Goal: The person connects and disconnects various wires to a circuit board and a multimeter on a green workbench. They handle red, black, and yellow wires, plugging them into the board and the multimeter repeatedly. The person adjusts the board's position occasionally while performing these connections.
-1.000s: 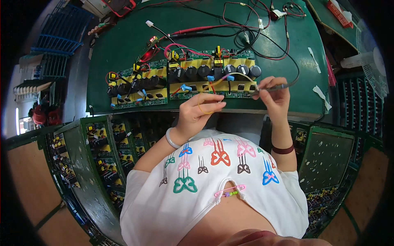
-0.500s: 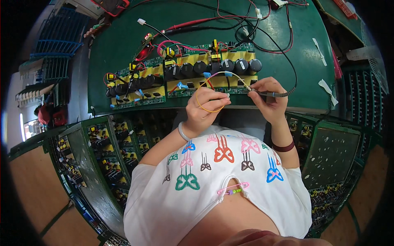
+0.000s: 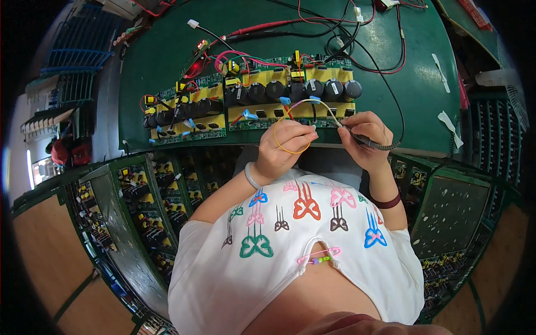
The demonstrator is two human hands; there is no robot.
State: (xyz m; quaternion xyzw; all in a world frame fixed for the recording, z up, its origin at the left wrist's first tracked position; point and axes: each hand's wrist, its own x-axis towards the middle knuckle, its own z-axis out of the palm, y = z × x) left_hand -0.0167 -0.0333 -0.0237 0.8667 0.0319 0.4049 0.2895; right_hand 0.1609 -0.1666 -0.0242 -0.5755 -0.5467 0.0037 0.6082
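Observation:
My left hand (image 3: 281, 149) is closed in a pinch just off the front edge of the bench, with a small white connector (image 3: 314, 129) at its fingertips. From there a thin yellow wire (image 3: 276, 124) loops up and arches across to my right hand (image 3: 368, 139). The right fingers are closed on the end of a black cable (image 3: 385, 147), where the pale wire end meets it. Behind both hands lies a green circuit board (image 3: 237, 125) with large black capacitors (image 3: 316, 89), yellow parts and blue-tipped leads. The exact joint under my right fingers is hidden.
A second board (image 3: 192, 131) sits to the left, beside a small module with a lit red light (image 3: 195, 68). Red and black test leads (image 3: 262, 28) and loose cables cross the green bench (image 3: 151, 56). Racks of boards (image 3: 151, 195) stand below the bench edge.
My right fingers have curled further over the cable end, hiding more of it. My left hand stays nearly where it was, and the view has shifted slightly.

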